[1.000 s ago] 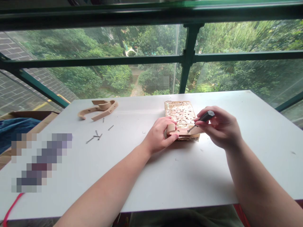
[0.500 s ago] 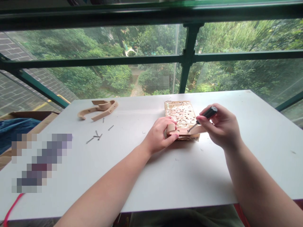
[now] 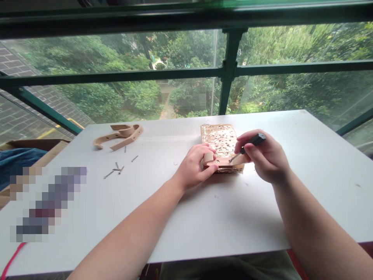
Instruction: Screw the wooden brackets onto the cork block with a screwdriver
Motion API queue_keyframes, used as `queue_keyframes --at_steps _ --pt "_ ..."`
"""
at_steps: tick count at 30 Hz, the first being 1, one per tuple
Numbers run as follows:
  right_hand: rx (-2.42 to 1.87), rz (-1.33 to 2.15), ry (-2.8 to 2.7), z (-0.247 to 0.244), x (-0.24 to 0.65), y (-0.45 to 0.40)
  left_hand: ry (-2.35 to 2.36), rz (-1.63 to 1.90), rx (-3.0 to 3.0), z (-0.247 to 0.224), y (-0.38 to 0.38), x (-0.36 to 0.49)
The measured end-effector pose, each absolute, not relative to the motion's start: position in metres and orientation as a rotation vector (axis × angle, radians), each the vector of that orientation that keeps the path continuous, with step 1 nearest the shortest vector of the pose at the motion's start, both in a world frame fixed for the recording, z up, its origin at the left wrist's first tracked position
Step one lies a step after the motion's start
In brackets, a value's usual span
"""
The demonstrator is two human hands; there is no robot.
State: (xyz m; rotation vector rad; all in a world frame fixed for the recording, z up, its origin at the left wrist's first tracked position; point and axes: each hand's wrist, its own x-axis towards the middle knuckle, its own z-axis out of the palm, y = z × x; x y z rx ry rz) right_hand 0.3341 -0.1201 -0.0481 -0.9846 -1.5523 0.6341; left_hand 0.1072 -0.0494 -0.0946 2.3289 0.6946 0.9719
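My left hand (image 3: 196, 167) grips the curled end of a wooden hook (image 3: 223, 162), holding it against a block wrapped in shiny, crinkled film (image 3: 220, 140). Many small holes dot the block's top. A screwdriver (image 3: 253, 144) with a dark handle is in my right hand (image 3: 266, 157), fingers closed around the handle. Its tip meets a hole in the hook's flat strip; whether a screw sits under the tip is too small to tell. Another hole, with what looks like a screw head, shows nearer my left hand.
Several loose screws (image 3: 116, 168) lie on the white table (image 3: 186, 229) left of my hands. More wooden hooks (image 3: 121, 136) rest behind them. A cardboard box (image 3: 56, 149) with blue cloth stands off the left edge. Green-framed windows rise behind the table.
My right hand has shifted its fingers around the screwdriver handle, with the tip staying on the hook. The left hand keeps its hold. The whole view has drifted slightly.
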Motion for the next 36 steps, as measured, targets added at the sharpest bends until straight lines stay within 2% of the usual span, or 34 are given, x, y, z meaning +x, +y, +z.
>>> queue_keyframes --at_steps 4,19,36 --pt "-0.981 0.69 -1.554 -0.045 0.334 -0.124 0.693 0.978 2.331 -0.095 -0.049 0.108" --pt "-1.023 0.539 -1.72 -0.037 0.337 -0.12 0.69 0.988 2.348 -0.095 -0.049 0.107" --pt "-1.078 0.527 -1.561 -0.047 0.336 -0.118 0.691 0.992 2.329 -0.095 -0.048 0.107"
